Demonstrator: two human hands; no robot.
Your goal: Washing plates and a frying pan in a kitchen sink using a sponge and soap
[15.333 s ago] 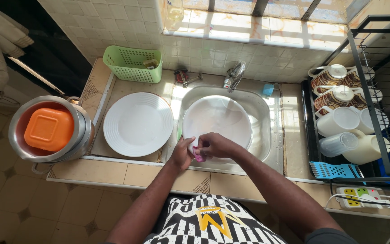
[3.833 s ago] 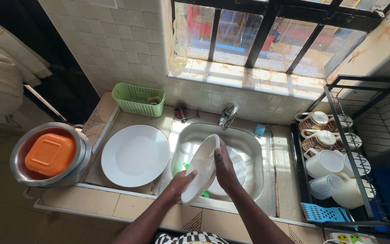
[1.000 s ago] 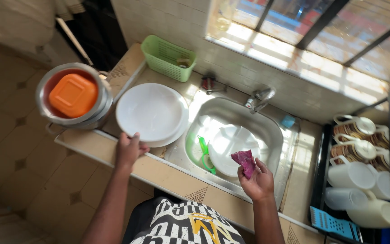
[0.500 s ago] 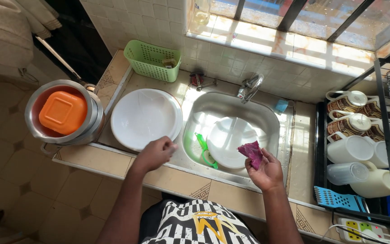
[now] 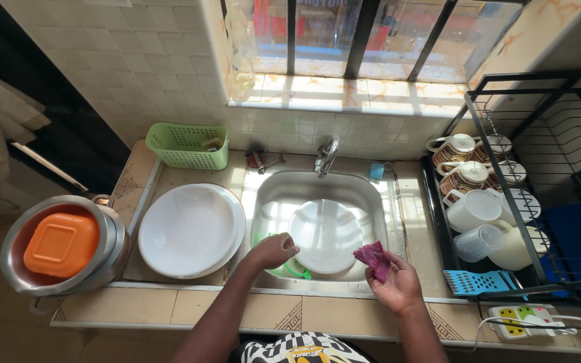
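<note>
The right hand [image 5: 398, 289] pinches a soft, limp purple sponge cloth [image 5: 373, 259], while the left hand [image 5: 274, 250], curled loosely and holding nothing, hovers beside the stiff, likely slippery white plate [image 5: 324, 235], best gripped at the rim.

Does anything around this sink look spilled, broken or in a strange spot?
Nothing looks spilled or broken. One oddity: a power strip lies on the counter edge below the dish rack, close to wet dishes. Otherwise the right hand holds a purple cloth and the left hand reaches into the sink beside a white plate.
</note>
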